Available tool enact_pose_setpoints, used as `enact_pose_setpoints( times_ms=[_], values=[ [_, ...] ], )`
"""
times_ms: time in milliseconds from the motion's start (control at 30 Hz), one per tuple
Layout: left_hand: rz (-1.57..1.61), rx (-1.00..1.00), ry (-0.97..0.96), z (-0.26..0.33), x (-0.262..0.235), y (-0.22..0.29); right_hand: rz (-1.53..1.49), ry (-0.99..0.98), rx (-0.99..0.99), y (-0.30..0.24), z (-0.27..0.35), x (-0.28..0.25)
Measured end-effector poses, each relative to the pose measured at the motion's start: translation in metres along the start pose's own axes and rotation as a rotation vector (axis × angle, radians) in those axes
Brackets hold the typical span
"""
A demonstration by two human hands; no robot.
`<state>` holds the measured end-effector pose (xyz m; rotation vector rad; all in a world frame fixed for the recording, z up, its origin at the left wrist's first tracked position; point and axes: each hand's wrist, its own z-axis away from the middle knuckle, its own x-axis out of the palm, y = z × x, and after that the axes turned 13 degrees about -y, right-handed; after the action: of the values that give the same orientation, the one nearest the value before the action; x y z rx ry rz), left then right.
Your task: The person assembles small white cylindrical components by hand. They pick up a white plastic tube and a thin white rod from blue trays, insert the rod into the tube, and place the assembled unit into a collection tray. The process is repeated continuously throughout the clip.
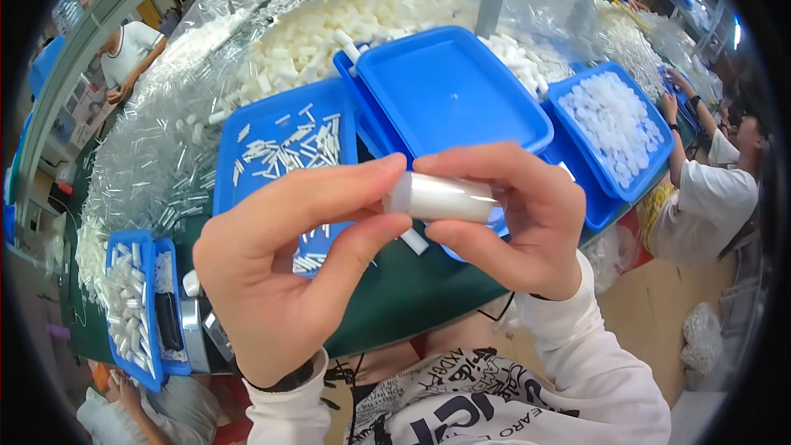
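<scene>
Above the counter, both hands, left and right, pinch a white tube by fingertips only; a slack grip could drop it among trays.

— That little tube in the fingers, what is it made of?

— Frosted white plastic, smooth, with a soft sheen. The blue trays are glossy moulded plastic too.

— And the table?

— A dark green top, matt. The clear sheeting under the heaps is thin plastic film, crinkled and shiny. The sleeve is soft white cloth.
</scene>
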<state>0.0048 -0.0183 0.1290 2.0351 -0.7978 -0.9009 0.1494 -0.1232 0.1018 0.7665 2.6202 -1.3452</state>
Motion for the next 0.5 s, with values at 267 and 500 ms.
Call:
enact_pose_setpoints(
  times_ms=[267,500],
  values=[
    [0.043,-0.06,-0.025,0.054,0.013,-0.003,0.182,-0.181,-0.071,-0.009,0.044,0.009],
    [-0.066,0.012,-0.036,0.082,0.024,-0.017,0.083,-0.17,-0.06,-0.012,0.066,0.02]
  ],
)
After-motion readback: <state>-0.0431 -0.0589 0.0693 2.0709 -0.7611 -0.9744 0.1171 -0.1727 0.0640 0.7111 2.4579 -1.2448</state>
